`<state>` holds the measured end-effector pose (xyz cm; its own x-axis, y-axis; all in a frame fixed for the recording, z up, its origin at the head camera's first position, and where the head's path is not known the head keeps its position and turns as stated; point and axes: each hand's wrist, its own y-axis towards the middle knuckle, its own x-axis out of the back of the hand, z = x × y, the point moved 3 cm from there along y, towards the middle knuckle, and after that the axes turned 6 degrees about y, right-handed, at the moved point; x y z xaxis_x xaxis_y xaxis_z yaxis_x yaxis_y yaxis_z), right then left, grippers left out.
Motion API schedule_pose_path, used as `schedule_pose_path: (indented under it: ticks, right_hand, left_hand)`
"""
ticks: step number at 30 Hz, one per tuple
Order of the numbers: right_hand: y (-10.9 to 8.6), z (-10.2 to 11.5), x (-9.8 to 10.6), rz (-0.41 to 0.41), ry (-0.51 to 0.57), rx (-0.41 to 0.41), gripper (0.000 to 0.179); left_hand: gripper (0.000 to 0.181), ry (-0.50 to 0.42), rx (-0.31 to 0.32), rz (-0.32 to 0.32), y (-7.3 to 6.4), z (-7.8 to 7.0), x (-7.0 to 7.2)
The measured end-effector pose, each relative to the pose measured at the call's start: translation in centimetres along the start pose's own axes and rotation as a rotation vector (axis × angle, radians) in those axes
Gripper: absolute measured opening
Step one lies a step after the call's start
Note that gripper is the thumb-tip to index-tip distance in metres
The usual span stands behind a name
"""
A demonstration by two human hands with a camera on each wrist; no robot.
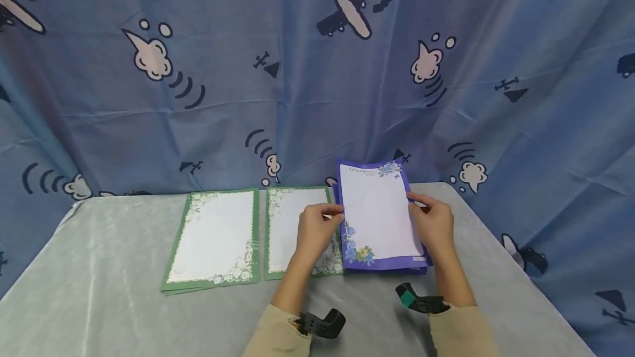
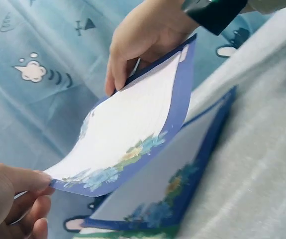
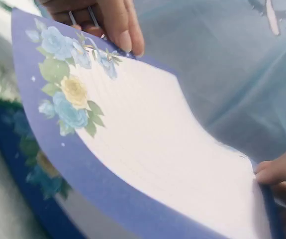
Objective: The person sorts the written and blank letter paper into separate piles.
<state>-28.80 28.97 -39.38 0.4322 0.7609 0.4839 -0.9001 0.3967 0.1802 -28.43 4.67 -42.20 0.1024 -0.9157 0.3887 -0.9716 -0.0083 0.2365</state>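
Observation:
A purple-bordered sheet of paper [image 1: 379, 214] with blue and yellow flowers is raised above the table, bowed between both hands. My left hand [image 1: 317, 230] pinches its left edge between thumb and fingers. On the opposite edge, my right hand [image 1: 434, 225] grips it the same way. Beneath, another purple-bordered sheet [image 2: 157, 194] lies in shadow, apart from the raised one in the left wrist view. It partly covers a green-bordered sheet [image 1: 288, 230] in the middle.
To the left lies a small stack of green-bordered floral sheets [image 1: 213, 241]. Everything rests on a table with a pale grey cloth [image 1: 124, 313]. A blue curtain [image 1: 223, 70] printed with planes and clouds hangs right behind the table's far edge.

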Motion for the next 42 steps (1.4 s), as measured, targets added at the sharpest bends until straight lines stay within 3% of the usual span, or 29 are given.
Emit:
schedule_pose_path:
  ticks: [4, 18, 29, 34, 42]
  right_hand:
    - [0.2, -1.0, -0.6, 0.002, -0.029, 0.036, 0.035]
    - [0.5, -3.1, -2.0, 0.057, -0.112, 0.07, 0.041]
    - [0.7, -5.5, -3.3, 0.099, -0.202, 0.078, 0.042]
    - [0.7, -6.3, -3.5, 0.094, -0.222, 0.082, 0.043]
    - [0.5, -6.6, -4.0, 0.083, -0.329, 0.178, 0.041]
  left_hand:
    - [0.014, 0.041, -0.017, -0.004, -0.1, 0.5, -0.5]
    - [0.016, 0.148, 0.031, 0.022, -0.4, 1.8, -1.8]
    - [0.017, 0.3, 0.039, 0.027, -0.5, 2.6, -2.8]
    - [0.018, 0.345, 0.015, 0.01, -0.4, 2.8, -3.1]
    - [0.018, 0.387, -0.027, -0.003, -0.4, 3.2, -3.2]
